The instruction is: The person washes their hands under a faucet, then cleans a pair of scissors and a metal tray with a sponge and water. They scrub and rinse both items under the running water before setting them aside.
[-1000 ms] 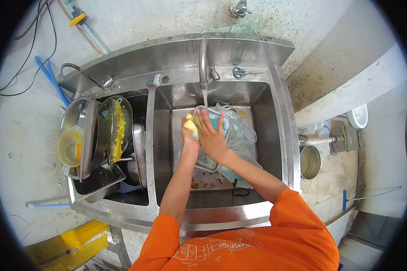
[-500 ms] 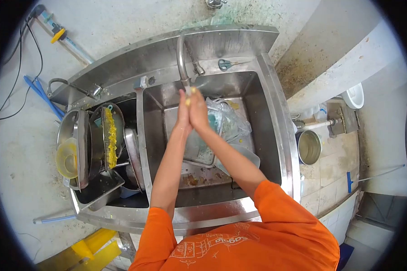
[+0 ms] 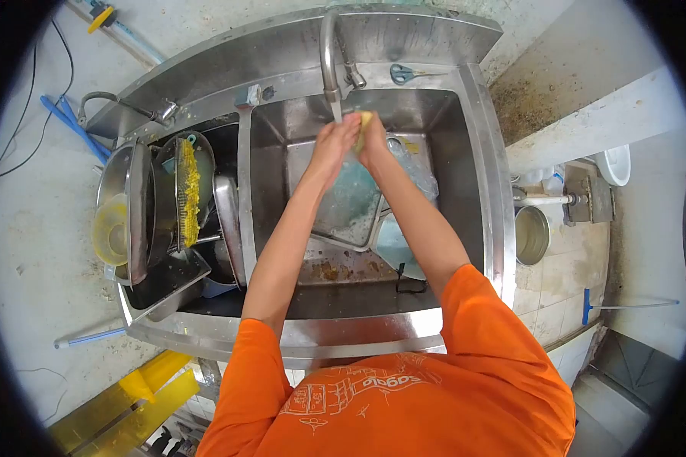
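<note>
My left hand [image 3: 335,146] is under the stream from the curved faucet [image 3: 329,65], its fingers stretched out toward the right hand. Close against it, my right hand [image 3: 374,143] grips a small yellow sponge [image 3: 365,122], partly hidden by the fingers. Below both hands, the sink basin [image 3: 465,198] holds a metal tray [image 3: 341,242] with cloudy, soapy water. A clear plastic bag [image 3: 419,174] lies partly behind my right forearm. Near that forearm sits a pale, translucent container [image 3: 395,247], with a black strap-like thing [image 3: 411,286] beside it.
The left basin is stacked with pans, including a ridged one coated in yellow residue [image 3: 189,194] and a yellowish plastic tub [image 3: 111,232]. Scissors [image 3: 405,74] and a small box [image 3: 248,96] lie on the back ledge. On the right floor are a metal pot [image 3: 531,236] and a blue squeegee [image 3: 587,306].
My view has shifted. The hands have gone from palm to palm to slightly apart, with the yellow sponge showing more at the right hand. The pale container in the sink shows more fully.
</note>
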Available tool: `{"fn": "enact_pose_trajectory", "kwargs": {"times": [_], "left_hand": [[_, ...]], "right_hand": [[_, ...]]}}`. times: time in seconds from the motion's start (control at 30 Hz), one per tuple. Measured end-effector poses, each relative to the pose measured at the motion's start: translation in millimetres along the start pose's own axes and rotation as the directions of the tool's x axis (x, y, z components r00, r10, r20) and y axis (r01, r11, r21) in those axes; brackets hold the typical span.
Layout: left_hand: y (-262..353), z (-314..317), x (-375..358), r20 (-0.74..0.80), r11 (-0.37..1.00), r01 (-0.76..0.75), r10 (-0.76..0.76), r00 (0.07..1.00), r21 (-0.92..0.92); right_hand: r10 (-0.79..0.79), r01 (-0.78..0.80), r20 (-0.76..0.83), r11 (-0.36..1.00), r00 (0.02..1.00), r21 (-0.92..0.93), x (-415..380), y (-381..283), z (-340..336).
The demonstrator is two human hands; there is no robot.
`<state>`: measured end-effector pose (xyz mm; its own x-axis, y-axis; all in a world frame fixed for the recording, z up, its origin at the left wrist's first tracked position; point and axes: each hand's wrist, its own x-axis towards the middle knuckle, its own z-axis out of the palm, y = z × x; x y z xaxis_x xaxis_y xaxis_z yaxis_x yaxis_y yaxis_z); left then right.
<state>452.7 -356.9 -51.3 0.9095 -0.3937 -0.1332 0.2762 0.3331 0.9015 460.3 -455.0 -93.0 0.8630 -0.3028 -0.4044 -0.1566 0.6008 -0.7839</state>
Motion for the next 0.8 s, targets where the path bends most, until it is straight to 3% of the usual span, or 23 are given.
{"fn": "enact_pose_trajectory", "kwargs": {"times": [0.03, 0.07, 0.13, 0.17, 0.23, 0.27, 0.3, 0.33, 0.37, 0.4, 0.43, 0.5, 0.53, 0.57, 0.63, 0.7, 0.77, 0.8], "left_hand": [[6, 4, 4, 0.008, 1.0, -0.006, 0.006, 1.0, -0.005], [14, 11, 8, -0.052, 0.998, -0.044, 0.042, 0.998, -0.041], [14, 23, 23, -0.219, 0.991, -0.124, 0.112, 0.969, -0.042], [14, 26, 27, -0.207, 0.992, -0.122, 0.111, 0.972, -0.043], [19, 25, 34, -0.212, 0.959, 0.088, -0.03, 0.977, 0.269], [19, 26, 38, -0.213, 0.967, 0.171, -0.13, 0.968, 0.189], [14, 29, 44, -0.2, 0.964, 0.176, -0.136, 0.97, 0.198], [6, 32, 54, -0.224, 0.887, 0.032, 0.081, 0.971, 0.46], [0, 34, 64, -0.185, 0.721, -0.094, 0.298, 0.936, 0.687], [-3, 33, 72, -0.063, 0.548, -0.112, 0.289, 0.955, 0.829], [-6, 45, 79, -0.052, 0.546, -0.124, 0.295, 0.954, 0.829], [-12, 74, 90, 0.282, 0.34, -0.455, 0.451, 0.847, 0.823], [-8, 85, 94, 0.36, 0.158, -0.436, 0.357, 0.862, 0.886], [-11, 90, 106, 0.363, 0.156, -0.442, 0.369, 0.856, 0.883], [-24, 92, 142, 0.554, -0.176, -0.533, 0.403, 0.728, 0.828], [-28, 95, 167, 0.532, -0.207, -0.49, 0.352, 0.77, 0.846], [-30, 101, 174, 0.39, -0.217, -0.36, 0.118, 0.913, 0.908], [-37, 101, 174, 0.388, -0.209, -0.363, 0.094, 0.917, 0.908]], "right_hand": [[0.289, -0.335, 0.179, 0.879, 0.941, 0.34, 10, 4, -11], [0.339, -0.383, 0.183, 0.853, 0.923, 0.355, 3, 12, -18], [0.479, -0.489, 0.11, 0.865, 0.871, 0.109, -27, 26, -32], [0.553, -0.569, 0.155, 0.817, 0.819, 0.092, -31, 43, -46], [0.66, -0.679, 0.169, 0.727, 0.732, 0.101, -47, 60, -62], [0.699, -0.713, 0.14, 0.689, 0.701, 0.13, -61, 59, -65], [0.693, -0.707, 0.139, 0.692, 0.707, 0.147, -74, 58, -73], [0.671, -0.696, 0.188, 0.688, 0.718, 0.203, -86, 57, -80], [0.643, -0.685, 0.236, 0.682, 0.729, 0.257, -97, 53, -86], [0.636, -0.686, 0.258, 0.66, 0.727, 0.307, -111, 43, -90], [0.63, -0.689, 0.282, 0.634, 0.724, 0.351, -126, 32, -94], [0.591, -0.678, 0.335, 0.602, 0.734, 0.422, -151, 16, -106], [0.57, -0.675, 0.365, 0.579, 0.736, 0.458, -161, 13, -115], [0.547, -0.672, 0.393, 0.556, 0.739, 0.489, -170, 10, -125], [0.503, -0.646, 0.407, 0.546, 0.762, 0.533, -194, -3, -139], [0.481, -0.621, 0.399, 0.529, 0.781, 0.578, -204, -19, -155], [0.447, -0.578, 0.373, 0.548, 0.813, 0.605, -220, -25, -170], [0.449, -0.564, 0.348, 0.57, 0.823, 0.598, -226, -27, -179]]}}
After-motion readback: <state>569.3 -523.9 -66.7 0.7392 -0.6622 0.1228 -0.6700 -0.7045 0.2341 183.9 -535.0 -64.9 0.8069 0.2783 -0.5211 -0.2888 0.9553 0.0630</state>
